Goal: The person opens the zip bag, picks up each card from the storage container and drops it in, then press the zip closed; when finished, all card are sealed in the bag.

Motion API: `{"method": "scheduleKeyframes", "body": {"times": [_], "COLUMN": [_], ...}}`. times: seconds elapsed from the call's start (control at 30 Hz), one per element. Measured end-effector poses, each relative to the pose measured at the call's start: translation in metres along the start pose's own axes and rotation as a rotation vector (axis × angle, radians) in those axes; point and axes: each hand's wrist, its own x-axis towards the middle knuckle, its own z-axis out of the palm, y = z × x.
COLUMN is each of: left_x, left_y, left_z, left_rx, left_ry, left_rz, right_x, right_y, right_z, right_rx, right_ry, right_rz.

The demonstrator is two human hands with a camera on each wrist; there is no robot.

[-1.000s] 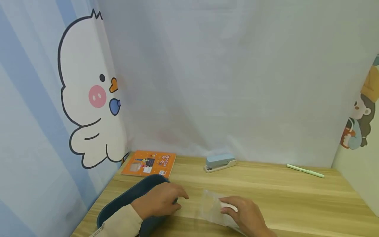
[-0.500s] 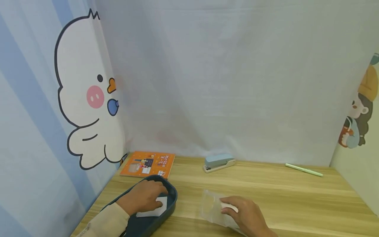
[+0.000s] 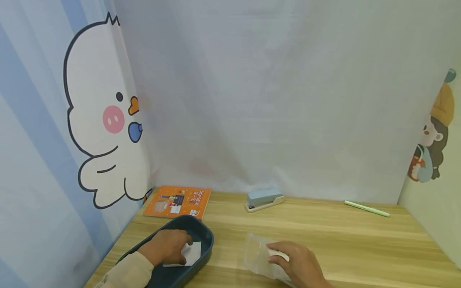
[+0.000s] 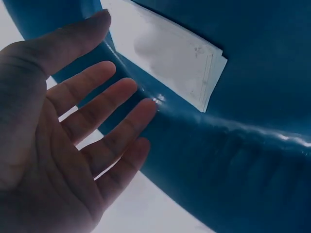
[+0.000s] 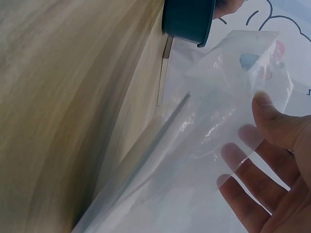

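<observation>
My left hand (image 3: 163,247) is inside a dark blue tray (image 3: 209,250), beside a small stack of white paper slips (image 3: 192,253) on its bottom. In the left wrist view the fingers of the left hand (image 4: 82,116) are spread and loosely bent with nothing between them, and the thumb overlaps one corner of the paper slips (image 4: 165,53). A clear plastic bag (image 3: 256,256) is pinched by my right hand (image 3: 300,264) over the table. The right wrist view has the thumb in front of the bag (image 5: 209,121) and the fingertips showing through the film.
An orange booklet (image 3: 178,202) lies behind the tray at the back left. A blue-and-white stapler (image 3: 264,200) stands near the back curtain (image 3: 281,100), and a light green pen (image 3: 366,208) lies at the back right of the wooden table (image 3: 324,232).
My left hand has moved left from over the tray's right rim into the tray, and the white paper slips have come into view. My right hand stays at the bag.
</observation>
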Motion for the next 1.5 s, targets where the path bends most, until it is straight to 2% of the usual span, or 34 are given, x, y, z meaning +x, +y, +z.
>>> {"method": "scheduleKeyframes", "body": {"times": [0.07, 0.27, 0.43, 0.63, 0.83, 1.0, 1.23, 1.33, 1.5], "left_x": [0.0, -0.001, -0.001, -0.003, -0.004, -0.002, 0.002, 0.002, -0.003], "left_y": [0.001, -0.001, -0.003, -0.001, -0.002, -0.004, -0.008, -0.01, -0.015], "left_z": [0.003, 0.008, 0.011, 0.015, 0.014, 0.01, 0.005, 0.005, 0.003], "left_rx": [0.018, 0.025, 0.008, 0.012, 0.063, 0.065, 0.032, 0.018, -0.083], "left_ry": [-0.004, -0.075, -0.059, -0.107, -0.041, -0.078, -0.112, -0.086, -0.024], "left_rz": [-0.012, -0.048, -0.049, -0.137, -0.115, -0.123, -0.121, -0.113, -0.142], "right_x": [-0.002, -0.006, -0.008, -0.009, -0.011, -0.01, -0.005, -0.003, -0.004], "right_y": [0.0, 0.0, 0.0, -0.002, -0.002, 0.0, 0.0, -0.001, -0.001], "right_z": [0.001, 0.001, 0.002, 0.003, 0.003, 0.003, 0.0, -0.001, -0.001], "right_rx": [0.001, -0.003, -0.004, -0.004, -0.014, -0.029, -0.05, -0.053, -0.05], "right_ry": [-0.004, -0.026, -0.026, -0.023, -0.013, -0.002, 0.013, 0.0, -0.03], "right_rz": [0.012, 0.05, 0.05, 0.038, 0.037, 0.006, -0.037, -0.034, -0.018]}}
